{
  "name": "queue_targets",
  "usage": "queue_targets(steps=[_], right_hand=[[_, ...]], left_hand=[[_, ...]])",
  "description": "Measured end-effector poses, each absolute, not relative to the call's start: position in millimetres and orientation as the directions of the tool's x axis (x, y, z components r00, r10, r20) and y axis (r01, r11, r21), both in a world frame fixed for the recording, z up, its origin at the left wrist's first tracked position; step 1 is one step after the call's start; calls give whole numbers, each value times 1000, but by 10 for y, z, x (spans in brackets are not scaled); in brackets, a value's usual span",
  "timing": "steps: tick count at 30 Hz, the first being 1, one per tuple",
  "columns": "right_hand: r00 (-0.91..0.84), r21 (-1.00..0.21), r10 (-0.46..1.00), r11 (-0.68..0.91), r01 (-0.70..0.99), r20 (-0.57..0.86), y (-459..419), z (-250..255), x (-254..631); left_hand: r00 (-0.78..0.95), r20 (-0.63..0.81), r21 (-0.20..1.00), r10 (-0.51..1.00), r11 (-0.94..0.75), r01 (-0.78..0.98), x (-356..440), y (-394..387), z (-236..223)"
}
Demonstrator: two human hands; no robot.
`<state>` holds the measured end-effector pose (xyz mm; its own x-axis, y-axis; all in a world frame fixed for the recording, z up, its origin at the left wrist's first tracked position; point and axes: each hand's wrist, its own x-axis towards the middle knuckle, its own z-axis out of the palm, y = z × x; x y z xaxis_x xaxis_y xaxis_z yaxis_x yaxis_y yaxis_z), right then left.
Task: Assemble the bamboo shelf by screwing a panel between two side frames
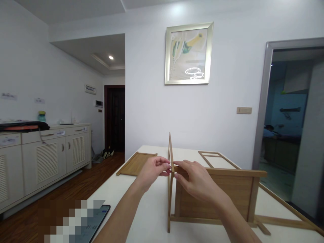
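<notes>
A brown wooden panel (215, 194) with a rail along its top stands on edge on the white table (149, 206). At its left end, a narrow upright wooden frame (169, 199) meets it, seen almost edge-on. My left hand (153, 170) is at the frame's left side, thumb and fingers pinched together close to the joint. Whatever is in that pinch is too small to make out. My right hand (196, 175) grips the panel's top left corner, fingers over the rail and thumb below, with the fingertips beside the frame.
Another wooden panel (135, 164) lies flat at the table's back left. A wooden frame (214, 156) lies at the back right, and wooden strips (280, 221) at the right edge. A tablet-like screen (100, 219) lies at the front left, partly pixelated.
</notes>
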<state>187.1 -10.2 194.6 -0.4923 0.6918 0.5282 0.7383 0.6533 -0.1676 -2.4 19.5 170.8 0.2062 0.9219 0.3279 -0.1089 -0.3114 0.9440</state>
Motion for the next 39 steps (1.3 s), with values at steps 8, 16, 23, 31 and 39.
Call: queue_targets(steps=[8, 16, 23, 31, 39], right_hand=[[-506, -160, 700, 652, 741, 505, -111, 1951, 1888], [-470, -176, 664, 667, 724, 581, -12, 1869, 1875], [-455, -158, 664, 650, 743, 593, 13, 1850, 1870], [-473, -135, 664, 650, 748, 579, 29, 1840, 1864], [-484, -137, 669, 653, 745, 564, -6, 1867, 1847]], left_hand=[[317, 186, 975, 930, -215, 58, -74, 171, 1700], [267, 189, 971, 945, -221, 94, -28, 135, 1730], [245, 277, 937, 929, -318, 146, -22, 157, 1713], [172, 420, 846, 891, -453, 282, -10, 215, 1661], [153, 272, 898, 950, -308, 315, -22, 145, 1724]])
